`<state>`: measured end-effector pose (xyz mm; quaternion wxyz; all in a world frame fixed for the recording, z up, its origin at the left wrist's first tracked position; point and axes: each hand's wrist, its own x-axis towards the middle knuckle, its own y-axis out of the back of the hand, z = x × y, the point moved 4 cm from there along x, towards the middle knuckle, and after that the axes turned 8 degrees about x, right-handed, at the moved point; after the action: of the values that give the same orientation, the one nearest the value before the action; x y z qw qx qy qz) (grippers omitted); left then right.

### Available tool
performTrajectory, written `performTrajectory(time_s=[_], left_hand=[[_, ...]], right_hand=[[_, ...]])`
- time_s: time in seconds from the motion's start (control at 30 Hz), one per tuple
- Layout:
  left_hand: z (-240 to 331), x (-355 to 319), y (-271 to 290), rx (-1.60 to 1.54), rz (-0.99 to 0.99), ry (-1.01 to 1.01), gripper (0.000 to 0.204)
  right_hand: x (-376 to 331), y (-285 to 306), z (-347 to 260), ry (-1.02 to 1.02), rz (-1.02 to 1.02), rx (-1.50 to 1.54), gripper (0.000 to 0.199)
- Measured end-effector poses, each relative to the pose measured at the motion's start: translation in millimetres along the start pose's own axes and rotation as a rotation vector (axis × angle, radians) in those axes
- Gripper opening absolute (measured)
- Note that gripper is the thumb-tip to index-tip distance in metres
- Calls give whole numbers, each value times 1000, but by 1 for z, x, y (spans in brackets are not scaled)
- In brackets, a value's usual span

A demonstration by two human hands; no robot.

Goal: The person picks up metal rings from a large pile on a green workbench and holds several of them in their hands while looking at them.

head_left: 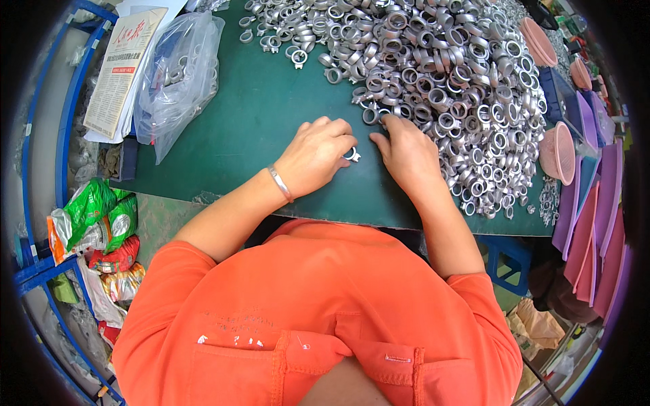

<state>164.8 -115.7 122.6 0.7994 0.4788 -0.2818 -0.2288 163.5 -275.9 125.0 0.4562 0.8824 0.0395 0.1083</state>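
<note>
A big heap of small silver metal ring parts [433, 74] covers the far right of the green table [257, 122]. My left hand [317, 154] rests on the table, curled around one silver ring part [351, 155] that shows at its fingertips. A metal bracelet sits on that wrist. My right hand [406, 152] lies beside it at the near edge of the heap, fingers reaching into the rings; whether it grips one is hidden.
A clear plastic bag [179, 74] holding more rings and a newspaper [122, 68] lie at the table's left. Pink mesh baskets [558, 152] and purple trays [596, 223] stand on the right. Snack packets [101, 237] sit on blue shelving at lower left.
</note>
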Motion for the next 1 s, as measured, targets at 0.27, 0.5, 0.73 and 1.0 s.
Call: performTrajectory(time_s=[0.27, 0.5, 0.73, 1.0], left_hand=[[-11, -19, 9, -865, 27, 270, 29], [-9, -29, -8, -1560, 76, 404, 30], [-13, -39, -2, -1795, 12, 540, 26], [-26, -48, -6, -2275, 144, 434, 17]], right_hand=[[-10, 21, 0, 71, -47, 104, 8], [-10, -3, -3, -146, -125, 17, 29], [-25, -7, 14, -359, -349, 1166, 26], [-36, -14, 17, -422, -309, 2383, 29]])
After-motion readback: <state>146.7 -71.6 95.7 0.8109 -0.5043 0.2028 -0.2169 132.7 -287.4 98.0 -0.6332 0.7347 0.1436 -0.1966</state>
